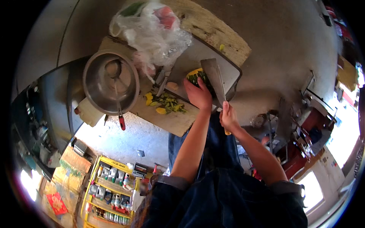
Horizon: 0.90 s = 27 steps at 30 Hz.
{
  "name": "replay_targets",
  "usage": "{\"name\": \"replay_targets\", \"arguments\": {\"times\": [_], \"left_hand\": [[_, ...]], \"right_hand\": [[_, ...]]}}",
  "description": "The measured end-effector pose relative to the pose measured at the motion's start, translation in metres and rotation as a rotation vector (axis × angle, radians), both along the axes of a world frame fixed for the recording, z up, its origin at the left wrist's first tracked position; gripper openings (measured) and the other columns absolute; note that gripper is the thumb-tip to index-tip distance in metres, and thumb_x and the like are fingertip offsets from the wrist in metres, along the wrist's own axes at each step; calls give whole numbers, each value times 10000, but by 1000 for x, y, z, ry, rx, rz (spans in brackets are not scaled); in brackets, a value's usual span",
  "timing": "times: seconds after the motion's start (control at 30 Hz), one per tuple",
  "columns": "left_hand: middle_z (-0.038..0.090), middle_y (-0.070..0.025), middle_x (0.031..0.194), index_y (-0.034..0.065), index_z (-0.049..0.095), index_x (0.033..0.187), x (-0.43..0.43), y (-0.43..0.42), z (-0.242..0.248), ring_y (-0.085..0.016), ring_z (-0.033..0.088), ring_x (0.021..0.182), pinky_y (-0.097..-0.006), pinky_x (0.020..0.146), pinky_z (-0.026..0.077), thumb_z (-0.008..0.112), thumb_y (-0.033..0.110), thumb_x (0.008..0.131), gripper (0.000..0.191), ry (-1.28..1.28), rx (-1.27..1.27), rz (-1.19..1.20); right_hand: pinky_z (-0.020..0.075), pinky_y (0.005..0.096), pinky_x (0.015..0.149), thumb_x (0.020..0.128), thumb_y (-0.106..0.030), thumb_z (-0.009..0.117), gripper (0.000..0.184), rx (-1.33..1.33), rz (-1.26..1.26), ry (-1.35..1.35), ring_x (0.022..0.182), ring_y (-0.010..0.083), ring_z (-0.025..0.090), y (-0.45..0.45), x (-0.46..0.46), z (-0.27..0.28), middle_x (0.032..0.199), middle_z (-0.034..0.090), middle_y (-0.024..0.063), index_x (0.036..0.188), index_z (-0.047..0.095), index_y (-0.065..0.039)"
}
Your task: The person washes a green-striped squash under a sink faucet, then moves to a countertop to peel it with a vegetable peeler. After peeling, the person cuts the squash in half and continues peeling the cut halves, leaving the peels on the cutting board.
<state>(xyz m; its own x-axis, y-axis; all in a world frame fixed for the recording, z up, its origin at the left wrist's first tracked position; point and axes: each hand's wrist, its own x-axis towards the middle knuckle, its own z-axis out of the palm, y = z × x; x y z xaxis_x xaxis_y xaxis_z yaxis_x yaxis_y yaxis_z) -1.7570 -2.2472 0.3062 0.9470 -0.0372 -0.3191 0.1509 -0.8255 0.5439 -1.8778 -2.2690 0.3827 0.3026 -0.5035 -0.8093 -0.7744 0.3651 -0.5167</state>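
On a dark-rimmed cutting board lies a piece of squash with dark green skin and yellow flesh, perhaps pumpkin. My left hand rests on it and steadies it. In my right hand is the handle of a cleaver, its broad blade up against the squash's right side. Whether the edge has entered the flesh cannot be seen. A small pale piece lies on the board left of my left hand. Green and yellow peelings are heaped on the wooden tabletop beside the board.
A steel pot with a red-handled ladle stands to the left. Clear plastic bags cover the board's far left corner, near another knife. A yellow shelf rack of bottles is at lower left.
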Motion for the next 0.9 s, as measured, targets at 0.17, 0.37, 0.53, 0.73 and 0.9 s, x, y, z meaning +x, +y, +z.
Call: {"name": "replay_targets", "arguments": {"times": [0.17,0.37,0.53,0.73,0.9], "left_hand": [[540,-259,1310,-38,427,1364,6,2,6,-429,543,1162,-471,927,464,516,390,979,583,75,13,15],[535,-251,1324,-33,427,1376,6,0,3,-422,542,1171,-472,937,462,493,413,987,596,73,3,27],[532,-258,1328,-33,429,1384,5,2,-3,-424,523,1194,-479,963,444,449,451,999,619,134,-29,158],[524,-257,1338,-39,435,1381,1,4,-7,-419,508,1216,-451,1004,417,441,450,999,620,93,-75,146],[540,-251,1322,-38,456,1362,4,-2,-1,-413,534,1185,-466,977,437,423,498,991,652,131,-98,183]], "right_hand": [[364,281,349,990,-632,280,618,-48,-124,-151,371,130,445,29,-7,-24,501,398,15,781,416,-67],[494,431,638,1031,-529,268,633,-79,140,33,690,350,628,3,6,-24,712,603,200,989,574,24],[460,523,901,1024,-547,200,751,-203,398,109,1022,502,575,-20,47,-4,987,631,343,1027,627,71],[517,487,756,1007,-599,199,829,-30,485,195,828,446,642,-43,64,-2,807,640,301,868,635,92],[547,451,546,988,-644,178,909,80,399,302,549,358,652,-51,80,8,592,618,235,732,649,90]]}}
